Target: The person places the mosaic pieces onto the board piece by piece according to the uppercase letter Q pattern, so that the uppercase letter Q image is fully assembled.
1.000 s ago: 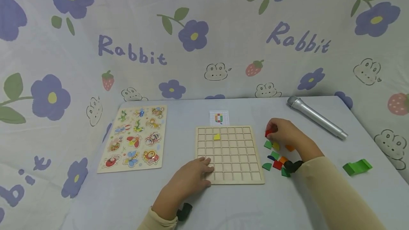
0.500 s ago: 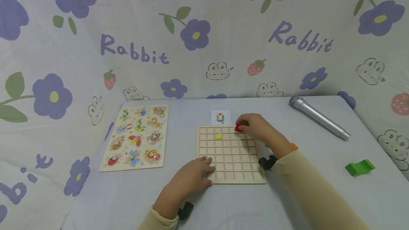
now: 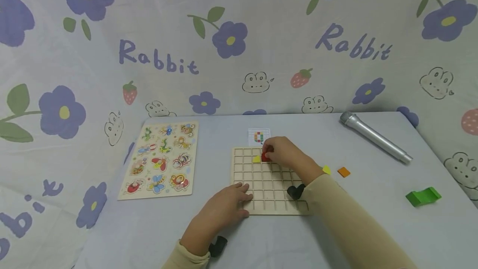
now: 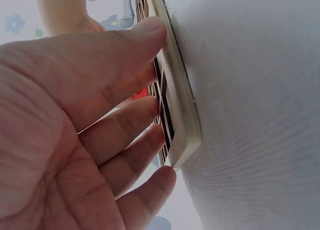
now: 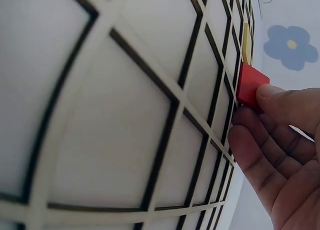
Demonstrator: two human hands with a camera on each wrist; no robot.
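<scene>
A wooden grid board (image 3: 269,186) lies in the middle of the table, with a yellow tile (image 3: 256,159) in one of its upper cells. Between thumb and fingers my right hand (image 3: 285,152) pinches a red square tile (image 5: 251,85), held at the cell just right of the yellow one. The tile looks tilted against the grid in the right wrist view. My left hand (image 3: 224,204) rests on the board's lower left corner, fingers spread and fairly straight. In the left wrist view its thumb (image 4: 150,32) lies along the board's edge.
A small card (image 3: 258,136) with a coloured pattern lies behind the board. An insect puzzle board (image 3: 158,161) is at left. At right are an orange tile (image 3: 344,172), a silver microphone (image 3: 375,137) and a green block (image 3: 423,196). My right forearm hides most loose pieces.
My right hand has picked the red tile up from the loose pieces at right and carried it left over the board, beside the yellow tile. My left hand has stayed in place.
</scene>
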